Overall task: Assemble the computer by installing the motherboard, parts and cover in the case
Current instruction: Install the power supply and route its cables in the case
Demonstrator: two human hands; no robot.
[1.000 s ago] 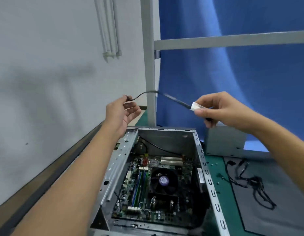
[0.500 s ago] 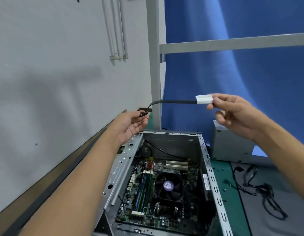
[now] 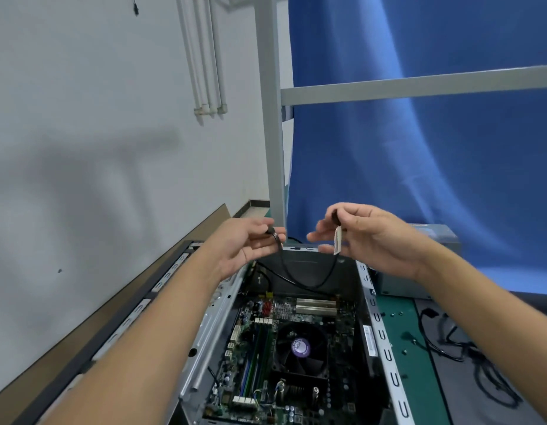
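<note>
Green table [image 3: 407, 326] along a grey wall, blue curtain behind. Open case [image 3: 377, 317] lies on it, motherboard [image 3: 284, 311] seated inside. Left hand [image 3: 244, 243] pinches one end of a short black cable [image 3: 281, 259]; right hand [image 3: 370, 237] pinches the other end near its white tag [image 3: 338, 240]. Slack loop hangs over the board. Likely next: plugging in. Check connector orientation, match the header, press straight without forcing.
</note>
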